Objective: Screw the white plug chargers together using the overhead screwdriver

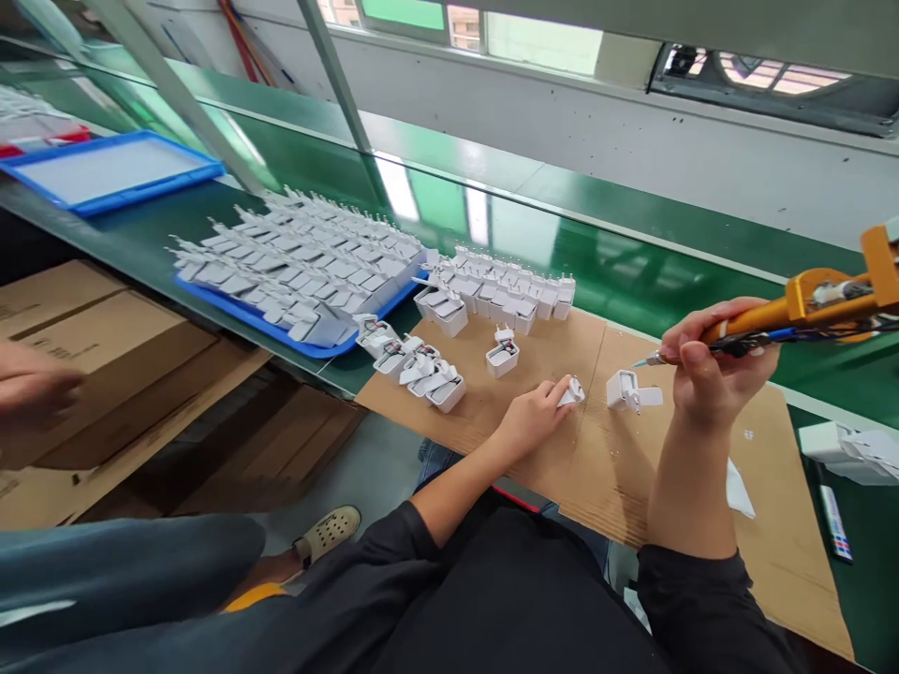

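Observation:
My right hand (723,370) is wrapped round an orange dispensing gun (758,320) with a thin pale-blue needle tip. That tip points left, just above an open white charger housing (622,389), whose plug lid hangs off its right side. My left hand (532,419) rests on the cardboard sheet (540,351), its fingers closed on a white plug lid (573,391). Another open housing (502,358) with wires showing stands beyond my left hand. Farther left sits a row of open housings (414,367) with tilted lids.
A blue tray (319,348) full of white chargers stands left, beside grouped chargers (506,292). At right lie more white pieces (853,454) and a marker pen (834,515). Another person's hand (35,388) appears at far left, above cardboard boxes (119,374). An empty-looking blue-rimmed tray (140,198) lies behind.

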Available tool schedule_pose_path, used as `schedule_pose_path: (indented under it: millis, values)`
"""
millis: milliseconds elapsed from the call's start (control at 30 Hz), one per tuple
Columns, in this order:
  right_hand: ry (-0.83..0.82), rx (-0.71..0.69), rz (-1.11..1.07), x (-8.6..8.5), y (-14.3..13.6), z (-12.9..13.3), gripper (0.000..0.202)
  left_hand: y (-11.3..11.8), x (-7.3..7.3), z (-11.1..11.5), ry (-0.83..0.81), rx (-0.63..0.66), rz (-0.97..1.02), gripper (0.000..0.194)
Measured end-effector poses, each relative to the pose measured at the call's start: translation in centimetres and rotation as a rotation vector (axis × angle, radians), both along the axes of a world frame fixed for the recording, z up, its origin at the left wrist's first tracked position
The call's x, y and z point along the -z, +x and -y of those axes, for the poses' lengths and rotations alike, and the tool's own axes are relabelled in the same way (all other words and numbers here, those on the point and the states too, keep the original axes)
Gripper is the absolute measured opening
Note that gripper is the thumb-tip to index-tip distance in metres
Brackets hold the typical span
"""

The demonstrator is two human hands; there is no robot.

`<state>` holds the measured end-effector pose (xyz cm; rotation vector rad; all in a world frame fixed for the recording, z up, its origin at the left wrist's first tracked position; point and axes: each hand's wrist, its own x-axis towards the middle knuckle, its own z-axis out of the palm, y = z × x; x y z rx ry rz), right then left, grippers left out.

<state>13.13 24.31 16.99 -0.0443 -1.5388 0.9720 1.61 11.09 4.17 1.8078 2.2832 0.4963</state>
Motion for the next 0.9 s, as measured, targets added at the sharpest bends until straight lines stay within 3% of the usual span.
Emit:
schedule_pose_path:
  millis: [200,333,467,600,700,800,900]
  values:
    - [-0.035,0.025,-0.066,0.3,-0.4,-1.1,0.038,-2.1,1.1,3.0,0.065,-0.153,-0.069,0.049]
    - [-0.035,0.064,-0.085,0.4,-0.4,-1.6,0.039,-4.1,0.7,6.6,0.154,-0.265,-0.223,0.042]
    - [-0.044,0.075,-0.09,0.3,-0.4,-1.7,0.039,-5.3,0.1,8.4,0.168,-0.37,-0.34,0.034]
    - [-0.012,0.061,-0.071,0.2,-0.3,-1.8,0.038,-5.7,-0.2,8.9,0.151,-0.411,-0.331,0.035]
    - [0.007,0.017,-0.036,0.1,-0.1,-2.0,0.042,-5.9,-0.9,9.0,0.195,-0.439,-0.303,0.05]
    - [0.021,-0.015,-0.016,0.1,0.1,-2.3,0.047,-6.5,-2.7,8.3,0.262,-0.497,-0.256,0.07]
    - [0.023,-0.057,-0.048,0.3,0.1,-2.8,0.047,-7.5,-5.0,6.0,0.208,-0.468,-0.155,0.073]
